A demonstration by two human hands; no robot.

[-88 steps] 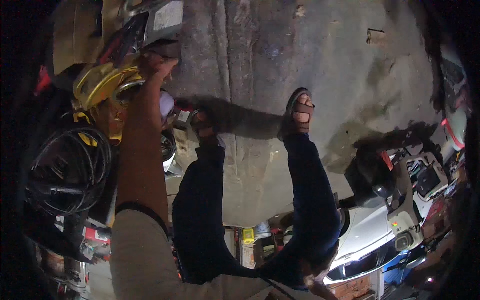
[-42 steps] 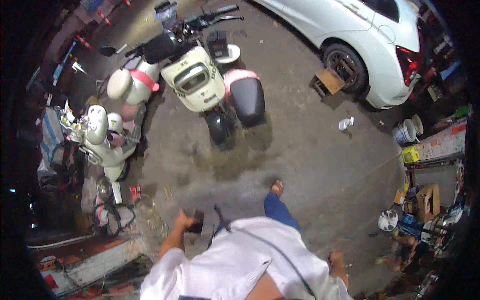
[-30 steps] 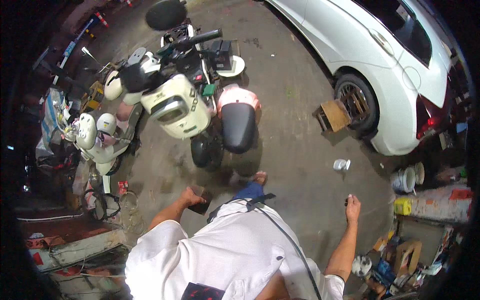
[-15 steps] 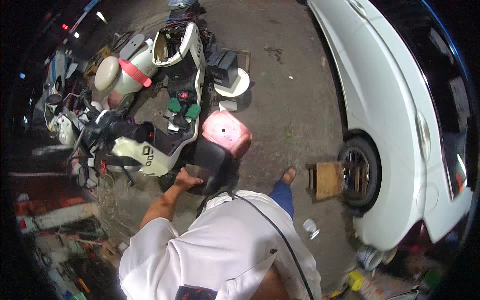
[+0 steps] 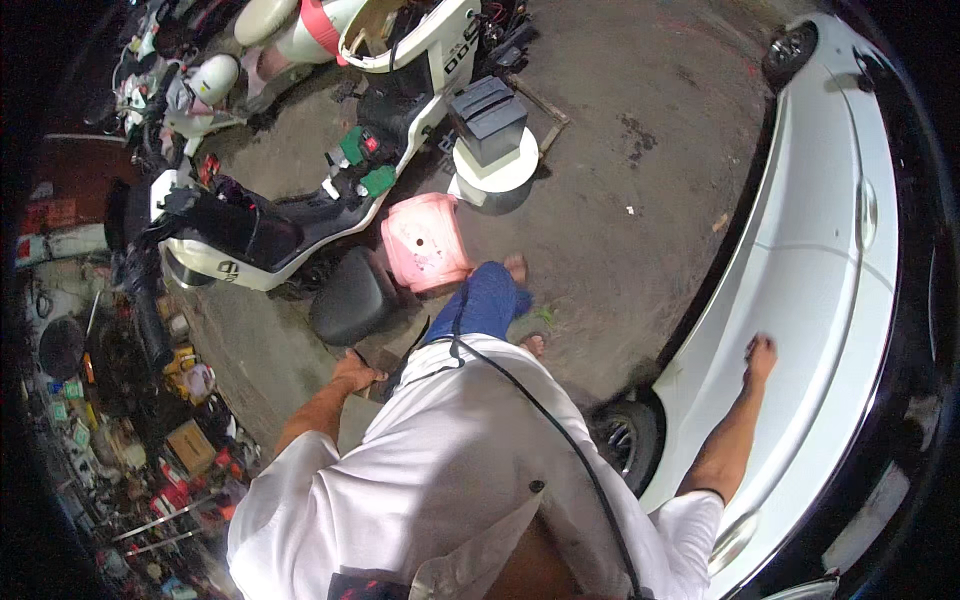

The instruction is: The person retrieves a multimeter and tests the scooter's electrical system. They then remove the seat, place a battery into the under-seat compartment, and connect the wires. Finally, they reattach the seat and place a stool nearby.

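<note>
My left hand (image 5: 357, 372) is closed low at my left side, on the edge of a brownish flat thing partly hidden by my shirt; its kind I cannot make out. Just ahead of it lies a black scooter seat (image 5: 352, 295). My right hand (image 5: 762, 357) is held out to the right, in front of the white car's side (image 5: 790, 290) in the picture; its fingers are curled, with nothing visible in them. Beyond the seat, a pink plastic stool (image 5: 425, 240) stands beside a partly dismantled white scooter (image 5: 330, 235). Green pieces (image 5: 378, 181) rest on the scooter.
A dark grey box (image 5: 488, 118) sits on a round white-topped stand (image 5: 495, 170). Another scooter with a white helmet-like part (image 5: 214, 79) stands at the far left. Tools and boxes clutter the lower left, including a cardboard box (image 5: 190, 447). The car's wheel (image 5: 628, 442) is close to my right.
My view has turned and my body has shifted. My right arm has come into view, stretched out to the right. The left hand stays low, now behind the black seat.
</note>
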